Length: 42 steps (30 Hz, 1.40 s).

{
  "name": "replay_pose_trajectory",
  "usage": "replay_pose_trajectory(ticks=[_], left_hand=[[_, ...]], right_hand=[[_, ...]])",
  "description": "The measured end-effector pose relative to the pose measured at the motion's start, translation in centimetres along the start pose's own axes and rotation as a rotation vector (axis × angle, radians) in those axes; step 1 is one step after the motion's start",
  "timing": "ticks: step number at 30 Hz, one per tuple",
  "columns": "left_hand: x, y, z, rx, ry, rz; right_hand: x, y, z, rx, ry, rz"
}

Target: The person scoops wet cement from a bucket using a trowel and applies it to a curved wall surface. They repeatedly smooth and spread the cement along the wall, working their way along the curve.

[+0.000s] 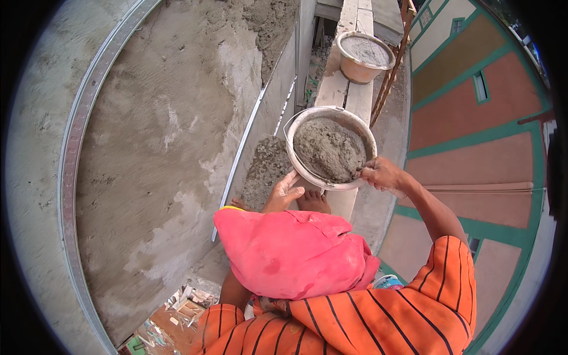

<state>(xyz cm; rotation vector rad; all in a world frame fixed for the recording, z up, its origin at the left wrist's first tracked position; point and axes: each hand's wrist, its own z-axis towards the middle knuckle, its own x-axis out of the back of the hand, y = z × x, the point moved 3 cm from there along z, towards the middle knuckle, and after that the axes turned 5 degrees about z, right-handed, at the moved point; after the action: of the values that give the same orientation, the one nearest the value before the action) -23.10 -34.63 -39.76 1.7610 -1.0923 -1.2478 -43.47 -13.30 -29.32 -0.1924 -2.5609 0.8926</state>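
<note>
A wide pale bucket (368, 129) stands on the plank in front of me, its thin wire handle lying to the left. Grey wet mortar (325, 145) fills much of it, heaped and scooped unevenly. My right hand (383, 176) is closed over the bucket's near right rim, fingertips by the mortar; a tool under the fingers cannot be made out. Thumb and fingers apart, my left hand (284, 194) is at the near left of the rim; whether it touches is unclear. A bare foot (313, 202) shows just below the bucket.
A second bucket (357, 72) with grey contents stands farther along the narrow planks (360, 97). On the left rises a partly plastered wall (148, 148) with a long metal straightedge (245, 142). Fallen mortar (269, 165) lies beside the planks. A painted building (473, 160) is at right.
</note>
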Motion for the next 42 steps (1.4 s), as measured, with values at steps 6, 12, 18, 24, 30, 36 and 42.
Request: replay_pose_trajectory(ticks=[6,12,18,24,30,36,42], left_hand=[[1.2,0.7,-2.0,0.273,0.067,0.14],[4.5,0.2,-4.2,0.268,0.213,0.131],[5.1,2.4,-6.9,0.236,0.242,-0.117],[10.6,8.4,-9.4,-0.132,0.677,0.403],[9.8,20.5,-20.3,-0.716,1.23,1.259],[9.2,23.1,-30.8,-0.864,1.476,2.002],[11.5,23.4,-31.4,-0.672,1.558,2.48]], right_hand=[[-1.1,3.3,-1.1,-0.047,0.172,0.225],[-3.4,3.6,-1.6,0.038,0.242,0.497],[-4.1,2.4,-1.1,-0.027,0.137,0.49],[-2.4,-0.4,-3.5,0.208,0.038,1.003],[5.1,-6.2,-7.5,0.748,0.312,1.278],[13.7,-11.0,-6.4,0.949,1.197,1.098],[16.1,-19.8,7.5,0.349,1.932,0.805]])
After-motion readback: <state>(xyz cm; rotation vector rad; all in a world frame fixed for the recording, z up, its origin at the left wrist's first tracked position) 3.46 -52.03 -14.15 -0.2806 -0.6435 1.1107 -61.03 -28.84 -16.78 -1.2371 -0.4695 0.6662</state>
